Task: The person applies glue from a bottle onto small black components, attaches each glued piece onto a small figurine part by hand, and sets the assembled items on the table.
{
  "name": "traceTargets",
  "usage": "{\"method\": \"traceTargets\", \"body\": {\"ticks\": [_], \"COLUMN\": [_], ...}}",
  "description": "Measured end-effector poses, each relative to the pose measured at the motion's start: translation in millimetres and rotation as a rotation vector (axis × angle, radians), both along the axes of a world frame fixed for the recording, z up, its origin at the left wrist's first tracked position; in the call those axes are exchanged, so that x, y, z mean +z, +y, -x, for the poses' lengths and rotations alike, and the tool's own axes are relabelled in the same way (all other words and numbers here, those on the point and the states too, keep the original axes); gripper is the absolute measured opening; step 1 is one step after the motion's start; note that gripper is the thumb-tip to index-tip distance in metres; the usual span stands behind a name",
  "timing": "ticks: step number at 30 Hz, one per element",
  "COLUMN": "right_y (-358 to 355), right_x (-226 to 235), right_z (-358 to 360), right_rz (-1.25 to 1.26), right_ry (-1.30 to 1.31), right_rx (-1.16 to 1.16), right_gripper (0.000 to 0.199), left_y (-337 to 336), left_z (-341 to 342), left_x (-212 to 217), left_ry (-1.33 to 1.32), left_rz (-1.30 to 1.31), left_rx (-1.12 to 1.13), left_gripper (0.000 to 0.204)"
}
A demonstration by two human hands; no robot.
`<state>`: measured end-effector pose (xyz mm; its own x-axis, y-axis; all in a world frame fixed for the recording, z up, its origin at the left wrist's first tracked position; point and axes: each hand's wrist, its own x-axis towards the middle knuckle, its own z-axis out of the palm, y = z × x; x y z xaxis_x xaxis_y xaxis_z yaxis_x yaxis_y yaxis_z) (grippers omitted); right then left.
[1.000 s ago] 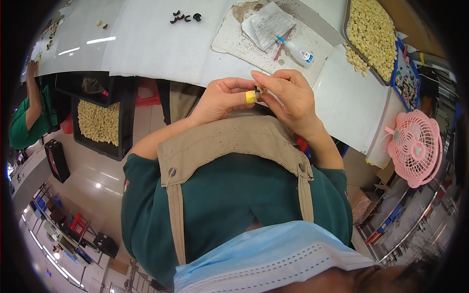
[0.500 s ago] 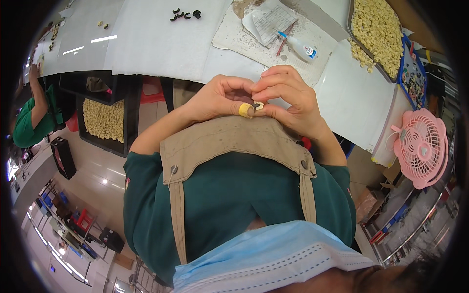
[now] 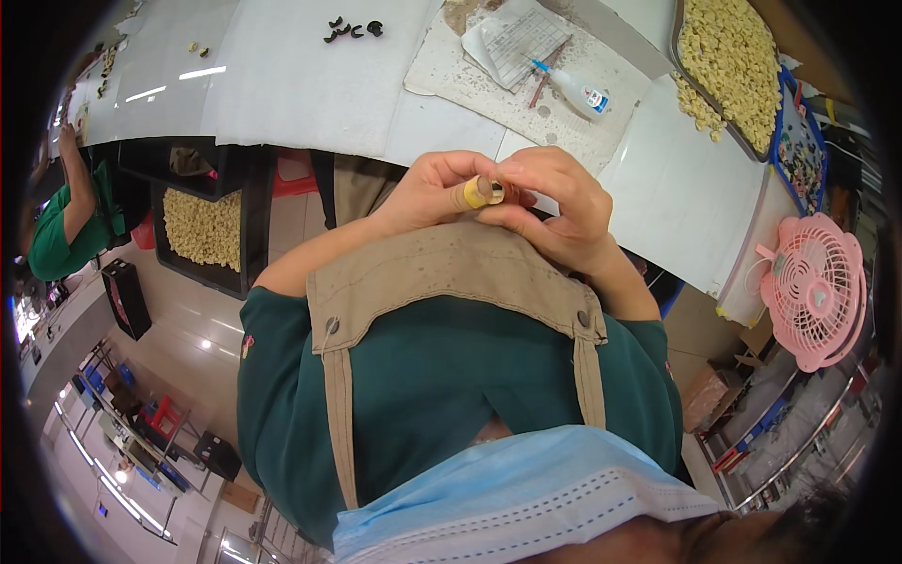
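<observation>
My left hand (image 3: 437, 193) and my right hand (image 3: 567, 202) meet just in front of the brown apron. Between their fingertips is a small cream-and-black piece (image 3: 497, 192), mostly covered by the fingers, so its full shape is hidden. Yellow tape wraps my left thumb, which presses against the piece. The right thumb and fingers close on it from the other side. Beyond the hands lies a white squeeze bottle (image 3: 578, 92) with a blue tip, on a stained board (image 3: 442, 70). Farther left on the table rest several black curved pieces (image 3: 355, 30).
A tray of cream pieces (image 3: 728, 61) stands at the far right, beside a blue tray (image 3: 799, 155) of small parts. A pink fan (image 3: 814, 291) is at the right. At left, a dark crate (image 3: 252, 221) holds more cream pieces; a person in a green sleeve (image 3: 61, 226) sits beyond.
My hands have turned the small piece, and less of its cream part shows. My left thumb now points up more, and the right fingers have curled lower around the piece.
</observation>
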<state>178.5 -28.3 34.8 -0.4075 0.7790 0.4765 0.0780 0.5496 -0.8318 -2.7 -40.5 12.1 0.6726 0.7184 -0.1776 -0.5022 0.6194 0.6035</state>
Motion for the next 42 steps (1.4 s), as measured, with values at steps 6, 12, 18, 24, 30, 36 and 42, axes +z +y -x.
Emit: {"method": "traceTargets", "body": {"ticks": [6, 12, 18, 24, 30, 36, 42], "right_y": [0.7, 2.6, 2.1, 2.3, 4.8, 4.9, 12.3], "right_x": [-8.3, -8.9, -9.0, -9.0, -10.1, -14.2, -11.3], "right_z": [-3.5, -1.4, 4.5, 7.2, 10.3, 14.5, 19.0], "right_rz": [-0.092, -0.138, -0.154, -0.1, -0.113, -0.143, -0.045], "right_ry": [-0.01, -0.069, -0.106, -0.129, -0.125, -0.092, -0.019], "right_rx": [0.038, 0.048, 0.022, 0.013, 0.006, -0.079, -0.068], "right_gripper": [0.052, 0.053, 0.052, 0.053, 0.054, 0.042, 0.05], "left_y": [-3.6, -6.5, -6.0, -8.0, -7.6, -6.6, 17.7], "left_z": [-0.8, 3.1, 6.1, 4.9, 5.1, 6.6, 32.7], "left_x": [0.3, -2.5, -4.4, -9.6, -10.5, -15.1, 3.2], "left_ry": [-0.05, -0.04, -0.13, -0.175, -0.187, -0.165, 0.244], "left_rz": [0.177, 0.215, 0.259, 0.31, 0.32, 0.307, -0.148], "left_rx": [-0.011, 0.013, 0.006, 0.06, 0.085, 0.079, 0.188], "left_gripper": [0.041, 0.041, 0.039, 0.04, 0.042, 0.037, 0.021]}}
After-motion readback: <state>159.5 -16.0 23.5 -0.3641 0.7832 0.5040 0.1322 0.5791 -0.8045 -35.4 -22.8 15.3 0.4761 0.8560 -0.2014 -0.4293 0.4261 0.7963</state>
